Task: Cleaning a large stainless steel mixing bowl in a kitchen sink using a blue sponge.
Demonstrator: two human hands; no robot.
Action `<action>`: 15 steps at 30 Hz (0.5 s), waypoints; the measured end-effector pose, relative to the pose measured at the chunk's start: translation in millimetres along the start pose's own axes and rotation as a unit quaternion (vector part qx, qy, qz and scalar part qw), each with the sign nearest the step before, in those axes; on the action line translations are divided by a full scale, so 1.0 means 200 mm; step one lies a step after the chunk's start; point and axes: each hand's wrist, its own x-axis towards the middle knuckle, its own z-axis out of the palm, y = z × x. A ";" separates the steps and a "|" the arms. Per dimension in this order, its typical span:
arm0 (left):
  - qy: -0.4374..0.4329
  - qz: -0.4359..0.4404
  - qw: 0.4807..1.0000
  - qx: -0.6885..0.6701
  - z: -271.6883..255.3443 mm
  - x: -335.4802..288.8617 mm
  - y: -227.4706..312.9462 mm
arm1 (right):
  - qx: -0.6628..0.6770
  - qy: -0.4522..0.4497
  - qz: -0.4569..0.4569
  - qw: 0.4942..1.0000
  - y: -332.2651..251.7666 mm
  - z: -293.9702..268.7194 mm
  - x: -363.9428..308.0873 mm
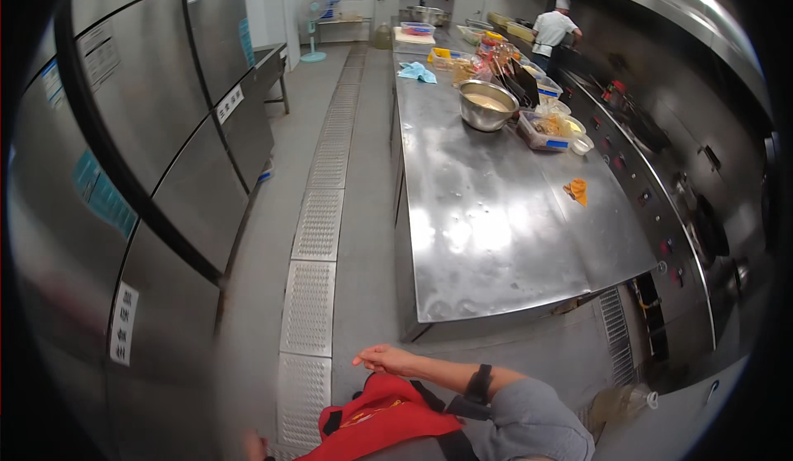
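Observation:
My right hand [383, 359] is held in front of my body, above the red apron [376, 420] I wear. Its fingers are loosely bent and partly apart, and nothing shows in them. The nearest furniture is the steel worktable [496, 271], whose near edge lies beyond this hand without contact. At the lower edge, left of the apron, only a blurred bit of my left hand [256, 446] shows above the grated floor strip; its fingers cannot be made out.
Tall steel refrigerator doors [157, 73] line the left. Farther along the table stand a steel bowl [487, 104], plastic food boxes [545, 130], an orange cloth [576, 191] and a blue cloth [417, 72]. A person in white [553, 30] stands by the stove line [652, 188] at right.

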 end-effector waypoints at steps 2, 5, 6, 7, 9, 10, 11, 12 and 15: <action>-0.044 0.031 0.983 0.177 0.41 0.02 0.56 | 0.019 0.050 -0.019 0.998 -0.06 -0.07 0.14; -0.126 0.095 0.982 0.104 0.71 0.32 0.88 | 0.069 0.080 -0.019 0.994 -0.22 -0.16 0.37; -0.196 0.087 0.972 0.095 0.87 0.37 0.97 | 0.090 0.110 -0.010 0.990 -0.26 -0.24 0.43; -0.259 0.077 0.959 0.086 1.00 0.39 1.07 | 0.111 0.135 0.001 0.985 -0.30 -0.30 0.50; -0.298 0.075 0.943 0.131 1.18 0.42 1.22 | 0.108 0.143 -0.025 0.984 -0.34 -0.48 0.62; -0.304 0.086 0.938 0.143 1.15 0.55 1.18 | 0.047 0.140 -0.033 0.989 -0.34 -0.57 0.73; -0.313 0.100 0.931 0.158 1.16 0.73 1.18 | -0.013 0.141 -0.045 0.989 -0.38 -0.65 0.82; -0.314 0.106 0.930 0.159 1.27 0.83 1.33 | -0.070 0.129 0.004 0.989 -0.41 -0.76 0.91; -0.311 0.141 0.915 0.214 1.34 1.13 1.60 | -0.217 0.004 0.145 0.965 -0.44 -0.92 1.03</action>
